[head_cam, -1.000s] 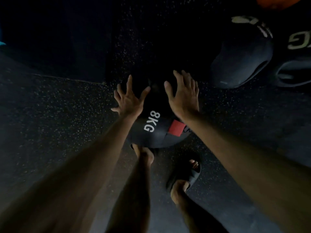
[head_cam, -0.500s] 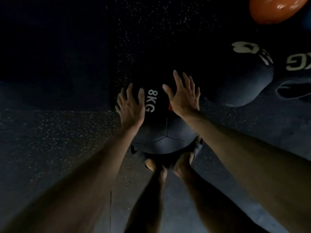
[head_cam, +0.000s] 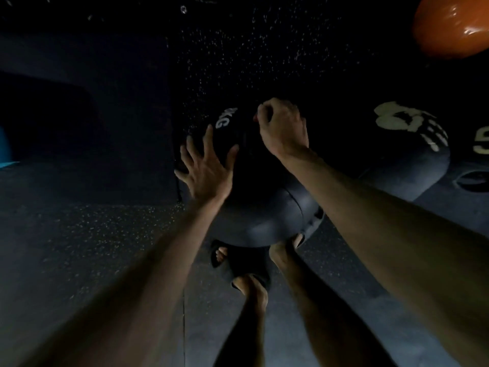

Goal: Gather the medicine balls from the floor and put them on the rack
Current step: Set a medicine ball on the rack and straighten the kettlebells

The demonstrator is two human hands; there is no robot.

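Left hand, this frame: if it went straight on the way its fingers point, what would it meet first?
The left hand lies flat on the black medicine ball, fingers pointing toward its KG lettering. It would slide over that first, then probably reach the speckled floor beyond; depth is unclear.

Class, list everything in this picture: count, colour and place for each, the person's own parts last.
black medicine ball: one, black, white KG lettering, centre, between both hands.
dark balls: two, pale print, right; one cut by the edge.
orange ball: one, orange, top right corner.
floor: one, dark speckled, all round.
sandal: one plainly seen, black, below the ball.
left hand: one, fingers spread on the ball's left side.
right hand: one, fingers curled over the ball's top.
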